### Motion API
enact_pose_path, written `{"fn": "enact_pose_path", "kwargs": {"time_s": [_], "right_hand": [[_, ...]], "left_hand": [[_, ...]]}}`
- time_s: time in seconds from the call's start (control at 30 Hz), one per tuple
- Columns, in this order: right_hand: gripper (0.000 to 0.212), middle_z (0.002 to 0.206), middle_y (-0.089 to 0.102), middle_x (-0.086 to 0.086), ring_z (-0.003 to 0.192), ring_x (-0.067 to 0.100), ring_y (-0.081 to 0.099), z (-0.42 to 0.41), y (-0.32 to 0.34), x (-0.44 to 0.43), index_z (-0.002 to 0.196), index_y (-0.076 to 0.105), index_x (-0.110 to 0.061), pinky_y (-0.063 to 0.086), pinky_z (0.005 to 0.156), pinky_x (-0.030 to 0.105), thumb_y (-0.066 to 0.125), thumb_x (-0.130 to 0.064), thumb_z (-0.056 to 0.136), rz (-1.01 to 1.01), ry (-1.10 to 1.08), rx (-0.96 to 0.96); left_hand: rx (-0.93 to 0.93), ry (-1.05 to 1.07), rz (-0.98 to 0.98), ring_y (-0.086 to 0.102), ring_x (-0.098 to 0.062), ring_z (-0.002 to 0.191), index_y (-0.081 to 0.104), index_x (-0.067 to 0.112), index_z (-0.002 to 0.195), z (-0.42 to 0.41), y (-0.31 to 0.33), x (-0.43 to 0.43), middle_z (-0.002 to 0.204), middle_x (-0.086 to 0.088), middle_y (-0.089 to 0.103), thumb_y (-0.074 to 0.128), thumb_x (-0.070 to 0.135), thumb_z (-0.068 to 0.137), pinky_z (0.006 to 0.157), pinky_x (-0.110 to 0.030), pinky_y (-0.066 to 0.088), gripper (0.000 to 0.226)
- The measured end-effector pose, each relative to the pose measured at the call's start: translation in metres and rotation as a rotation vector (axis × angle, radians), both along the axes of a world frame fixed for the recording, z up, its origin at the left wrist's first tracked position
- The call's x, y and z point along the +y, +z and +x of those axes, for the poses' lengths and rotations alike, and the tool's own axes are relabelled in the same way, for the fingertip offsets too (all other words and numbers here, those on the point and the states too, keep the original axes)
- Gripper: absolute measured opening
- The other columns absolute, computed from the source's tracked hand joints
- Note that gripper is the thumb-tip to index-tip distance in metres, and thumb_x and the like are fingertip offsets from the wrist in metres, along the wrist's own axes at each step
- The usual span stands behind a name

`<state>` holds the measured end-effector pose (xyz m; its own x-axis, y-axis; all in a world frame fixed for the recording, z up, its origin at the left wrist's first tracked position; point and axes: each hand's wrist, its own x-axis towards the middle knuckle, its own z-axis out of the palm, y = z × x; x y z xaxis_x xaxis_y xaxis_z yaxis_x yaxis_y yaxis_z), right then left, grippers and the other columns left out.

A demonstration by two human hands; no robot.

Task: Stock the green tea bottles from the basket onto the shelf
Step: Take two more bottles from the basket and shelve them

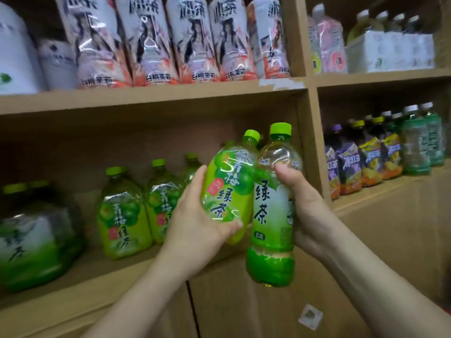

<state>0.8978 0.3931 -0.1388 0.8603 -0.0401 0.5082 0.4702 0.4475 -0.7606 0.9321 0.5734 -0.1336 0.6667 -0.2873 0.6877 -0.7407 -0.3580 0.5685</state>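
My left hand (195,220) grips a yellow-green plum green tea bottle (228,181), tilted slightly right, from below and behind. My right hand (302,203) holds a green tea bottle with a white-and-green label (271,215) upright around its upper body. The two bottles touch side by side in front of the middle shelf (102,269). On that shelf stand several matching green tea bottles (122,215), with a wrapped pack of green tea (31,240) at the far left. The basket is out of view.
The upper shelf (146,93) carries pink-and-white peach tea bottles (151,42). A vertical divider (312,142) separates the right bay, which holds purple, orange and green drink bottles (371,157). Brown cabinet fronts (244,308) lie below.
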Motion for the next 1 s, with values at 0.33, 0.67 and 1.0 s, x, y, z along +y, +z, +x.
{"fn": "enact_pose_path", "kwargs": {"time_s": [0.33,0.67,1.0], "right_hand": [[0.058,0.119,0.065,0.025,0.108,0.04,0.063,0.052,0.014,0.042,0.123,0.056,-0.001,0.049,0.096,0.053,0.068,-0.034,0.076,-0.331,0.008,0.083],[0.053,0.094,0.07,0.014,0.079,0.023,0.069,0.054,0.002,0.013,0.116,0.06,0.0,0.058,0.07,0.034,0.067,-0.033,0.075,-0.194,-0.027,0.068],[0.073,0.133,0.051,0.033,0.116,0.044,0.052,0.052,0.026,-0.035,0.131,0.05,0.002,0.035,0.106,0.062,0.077,-0.032,0.073,-0.171,-0.012,-0.042]], "left_hand": [[-0.062,0.291,0.068,0.049,-0.017,0.111,-0.01,0.068,0.131,0.037,-0.033,0.03,0.143,-0.001,0.025,0.089,0.022,0.058,0.088,-0.033,0.044,0.132],[-0.162,0.576,0.368,0.027,-0.03,0.133,-0.014,0.046,0.144,0.034,-0.026,0.035,0.146,-0.013,0.023,0.077,0.055,0.063,0.102,-0.044,0.037,0.121],[0.148,-0.044,0.17,0.06,-0.015,0.109,0.024,0.042,0.136,0.017,-0.029,-0.067,0.123,0.009,0.061,0.066,0.058,0.069,0.094,-0.039,0.05,0.081]]}}
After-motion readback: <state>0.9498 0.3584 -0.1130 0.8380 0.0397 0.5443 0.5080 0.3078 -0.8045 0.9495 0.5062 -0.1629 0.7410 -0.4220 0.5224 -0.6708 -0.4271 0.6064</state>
